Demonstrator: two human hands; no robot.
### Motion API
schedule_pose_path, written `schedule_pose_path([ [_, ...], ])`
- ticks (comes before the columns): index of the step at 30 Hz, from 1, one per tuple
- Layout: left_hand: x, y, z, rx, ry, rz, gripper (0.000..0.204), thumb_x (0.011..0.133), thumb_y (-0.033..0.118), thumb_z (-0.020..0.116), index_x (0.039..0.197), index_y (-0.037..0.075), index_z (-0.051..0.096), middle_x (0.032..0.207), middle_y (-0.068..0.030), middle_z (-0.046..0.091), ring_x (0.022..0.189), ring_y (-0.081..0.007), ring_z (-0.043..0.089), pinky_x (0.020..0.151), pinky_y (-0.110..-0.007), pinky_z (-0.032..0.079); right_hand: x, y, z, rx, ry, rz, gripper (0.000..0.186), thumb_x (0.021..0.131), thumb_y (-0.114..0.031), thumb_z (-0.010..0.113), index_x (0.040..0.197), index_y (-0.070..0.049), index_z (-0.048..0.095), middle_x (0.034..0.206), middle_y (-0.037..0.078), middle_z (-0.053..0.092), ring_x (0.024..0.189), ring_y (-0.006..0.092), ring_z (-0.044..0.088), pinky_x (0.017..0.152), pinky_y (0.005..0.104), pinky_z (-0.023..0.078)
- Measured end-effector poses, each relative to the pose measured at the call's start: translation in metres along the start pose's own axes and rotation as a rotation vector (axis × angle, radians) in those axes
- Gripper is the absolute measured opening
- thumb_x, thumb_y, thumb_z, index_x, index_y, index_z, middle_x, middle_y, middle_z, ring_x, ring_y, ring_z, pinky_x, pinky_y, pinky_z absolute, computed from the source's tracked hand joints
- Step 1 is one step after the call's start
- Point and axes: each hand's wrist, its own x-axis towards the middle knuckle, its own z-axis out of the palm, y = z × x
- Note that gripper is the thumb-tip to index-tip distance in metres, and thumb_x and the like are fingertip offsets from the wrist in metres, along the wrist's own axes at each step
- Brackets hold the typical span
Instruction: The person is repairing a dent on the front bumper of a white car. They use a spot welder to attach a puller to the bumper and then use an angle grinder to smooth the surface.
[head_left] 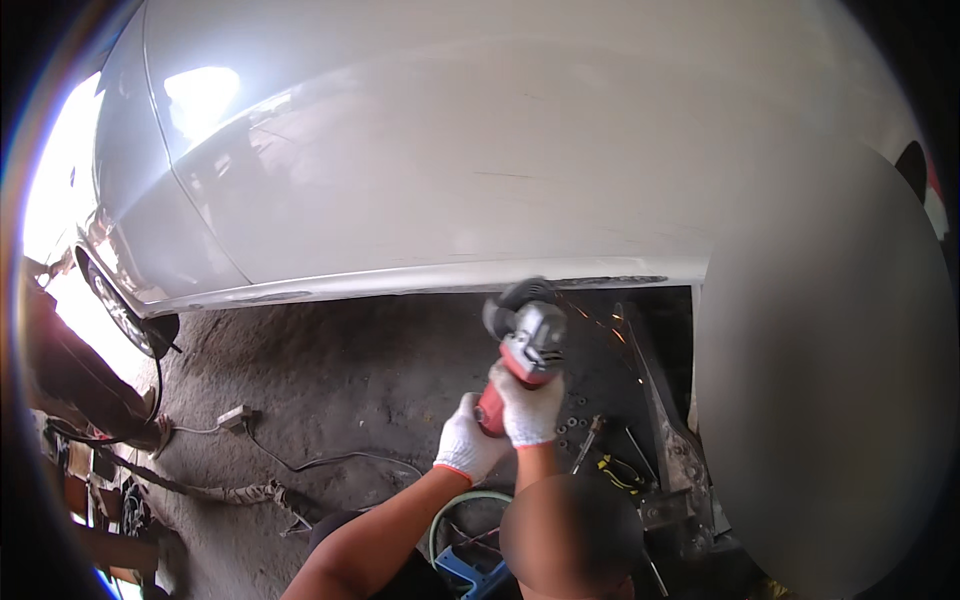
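Note:
An angle grinder (540, 340) with a red body and grey head is in both my hands, its disc blurred against the lower sill (430, 278) of a pale silver car. My left hand (464, 442), in a white knitted glove, closes round the rear of the red body. Nearer the grinder's head, my right hand (530, 408), gloved alike, wraps the body. Orange sparks (617, 335) fly off to the right of the disc. A dark, scraped strip (610, 281) runs along the sill right of the disc. The exact spot of contact is hidden by the tool.
Pliers with yellow-and-black handles (622, 474) and several small nuts (572, 425) lie at right beside a metal frame (680, 450). A power cord with a pale connector (236, 416) crosses the floor at left. Another person's leg (80, 360) stands far left. Blurred patches hide the right side.

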Motion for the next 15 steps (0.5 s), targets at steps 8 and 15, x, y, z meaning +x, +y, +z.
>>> schedule_pose_path([
  [8, -0.003, -0.012, -0.001, 0.112, 0.023, -0.026, 0.070, 0.064, 0.031, 0.089, 0.114, 0.000, 0.052, 0.099, -0.0247, 0.070, 0.098, -0.0395, 0.069, 0.083, -0.043, 0.054, -0.003, 0.018, 0.003, 0.112, -0.019, 0.051, 0.053, 0.071, -0.014, 0.087, 0.114, 0.002, 0.060, 0.107, 0.009, 0.069, 0.094, 0.0181, 0.067, 0.088, 0.0356, 0.053],
  [15, -0.005, -0.029, -0.001, 0.086, 0.087, -0.078, 0.064, 0.066, 0.029, 0.088, 0.111, 0.000, 0.052, 0.094, -0.0252, 0.070, 0.095, -0.0407, 0.070, 0.080, -0.044, 0.054, -0.008, 0.022, 0.015, -0.060, -0.072, -0.027, 0.044, 0.071, -0.009, 0.083, 0.110, 0.000, 0.064, 0.101, 0.008, 0.070, 0.087, 0.0158, 0.067, 0.081, 0.0336, 0.054],
])
